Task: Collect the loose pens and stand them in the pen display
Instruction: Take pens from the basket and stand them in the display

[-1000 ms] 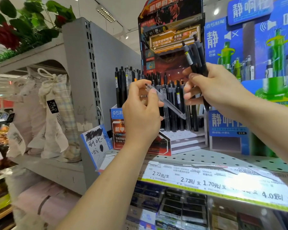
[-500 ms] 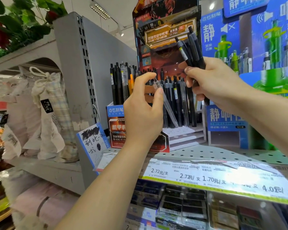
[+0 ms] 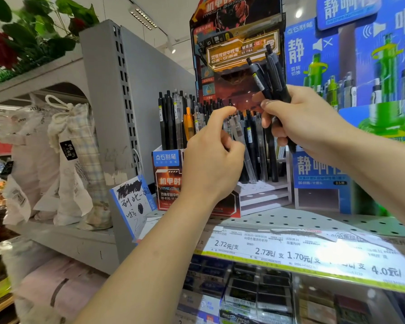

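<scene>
On the perforated shelf, head view: red-and-black pen display (image 3: pixel 171 183) standing at centre, tall printed backboard rising behind it.
Display contents: many pens upright in stepped tiers; black pens at the left, one orange pen (image 3: pixel 188 123) among them, clear-barrelled ones towards the middle.
Clear pen (image 3: pixel 244 150): standing in the display, leaning slightly, just beside the left fingertips; contact with the fingers not discernible.
Left hand (image 3: pixel 212 162): raised in front of the display, back towards the camera, thumb stretched upward, other fingers loosely curled; nothing visibly held.
Right hand (image 3: pixel 304 123): fingers wrapped round a bundle of black pens (image 3: pixel 270 76), held up before the backboard.
Bundle: several dark barrels, clicker ends up and tilted left, lower tips poking out below the fist, above the display's right side.
Blue pen stand (image 3: pixel 320 181): just right of the display, large blue and green poster behind it.
Shelf edge: price label strip (image 3: pixel 290 253) along the front, printed 2.72, 2.7, 1.70 and 4.0.
Left of the display: grey upright panel (image 3: pixel 108 113); blue-edged scribble pad (image 3: pixel 132 202) leaning at its foot.
Far left: cloth drawstring bags (image 3: pixel 73 164) on a neighbouring shelf, artificial roses (image 3: pixel 0 47) on top.
Below: boxed stock, blurred.
</scene>
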